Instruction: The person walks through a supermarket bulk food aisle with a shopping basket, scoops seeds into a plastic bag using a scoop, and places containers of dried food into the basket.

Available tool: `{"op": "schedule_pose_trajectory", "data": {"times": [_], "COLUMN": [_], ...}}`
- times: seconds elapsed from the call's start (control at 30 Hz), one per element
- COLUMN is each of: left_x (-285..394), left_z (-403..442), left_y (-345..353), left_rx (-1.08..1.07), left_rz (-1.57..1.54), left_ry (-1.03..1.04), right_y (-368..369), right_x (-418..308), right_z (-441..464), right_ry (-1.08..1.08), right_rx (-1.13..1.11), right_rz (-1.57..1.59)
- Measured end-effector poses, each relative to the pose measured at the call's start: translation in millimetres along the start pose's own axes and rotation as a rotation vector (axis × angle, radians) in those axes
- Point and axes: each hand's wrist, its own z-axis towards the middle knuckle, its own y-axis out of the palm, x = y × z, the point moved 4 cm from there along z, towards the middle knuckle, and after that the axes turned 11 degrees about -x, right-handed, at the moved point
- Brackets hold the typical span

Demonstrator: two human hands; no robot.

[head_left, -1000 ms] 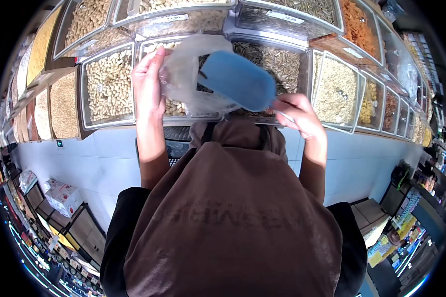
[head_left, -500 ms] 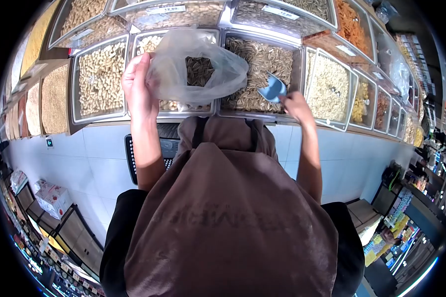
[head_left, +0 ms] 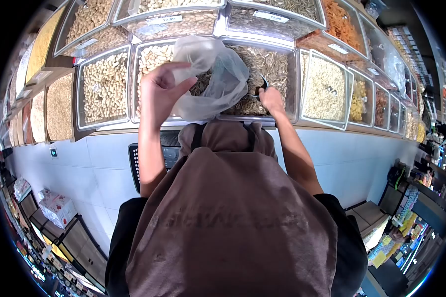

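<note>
A clear plastic bag with dark sunflower seeds inside lies open over the edge between a peanut bin and the sunflower seed bin. My left hand is at the bag's left side, thumb and fingers apart, with no grip on the plastic that I can see. My right hand is closed round the handle of a blue scoop, which is seen nearly edge-on, low among the seeds. The handle is mostly hidden by the fingers.
Left of the bag are peanut bins. A bin of pale flakes stands to the right, with more bins beyond. Upper bins with price labels rise behind. A keyboard-like device is below my left forearm.
My left hand has let go of the bag and opened. My right hand with the scoop moved from over the bag to the right, then down into the seeds and slightly left.
</note>
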Motion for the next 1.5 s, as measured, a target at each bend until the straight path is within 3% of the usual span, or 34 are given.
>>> {"op": "schedule_pose_trajectory", "data": {"times": [0.1,0.37,0.43,0.5,0.53,0.67,0.77,0.83,0.87,1.03,1.17,1.3,1.43,1.5], "left_x": [-14,-16,-24,-24,-25,-28,-23,-32,-37,-50,-33,-30,-22,-22], "left_z": [-6,-12,-13,-10,-10,-4,-2,-1,-1,6,7,8,5,3], "left_y": [8,8,3,3,3,7,12,13,13,16,21,21,24,25], "left_rx": [0.049,0.138,0.062,0.126,0.188,0.104,0.279,0.22,0.22,0.09,0.198,0.209,0.163,0.128], "left_rz": [-0.133,-0.381,-0.591,-0.672,-0.751,-0.886,-0.878,-0.926,-0.93,-1.079,-0.988,-1.004,-1.04,-1.051], "left_ry": [-0.124,-0.105,-0.162,-0.166,-0.17,-0.145,-0.273,-0.259,-0.259,-0.142,-0.196,-0.118,-0.054,-0.046], "right_y": [-2,-16,-25,-33,-40,-60,-77,-80,-84,-129,-160,-179,-184,-178], "right_x": [15,29,32,38,37,34,33,32,30,15,3,-20,-74,-106], "right_z": [-3,-13,-18,-17,-21,-34,-48,-57,-64,-92,-105,-113,-137,-148], "right_ry": [-0.018,-0.049,-0.084,-0.142,-0.147,-0.155,-0.146,-0.22,-0.258,-0.293,-0.361,-0.465,-0.519,-0.496], "right_rx": [-0.031,0.037,0.064,0.089,0.046,0.008,-0.038,-0.298,-0.276,-0.291,-0.337,-0.472,-0.491,-0.513], "right_rz": [0.068,0.08,0.152,0.151,0.19,0.203,0.196,0.535,0.586,0.556,0.55,0.515,0.311,0.024]}}
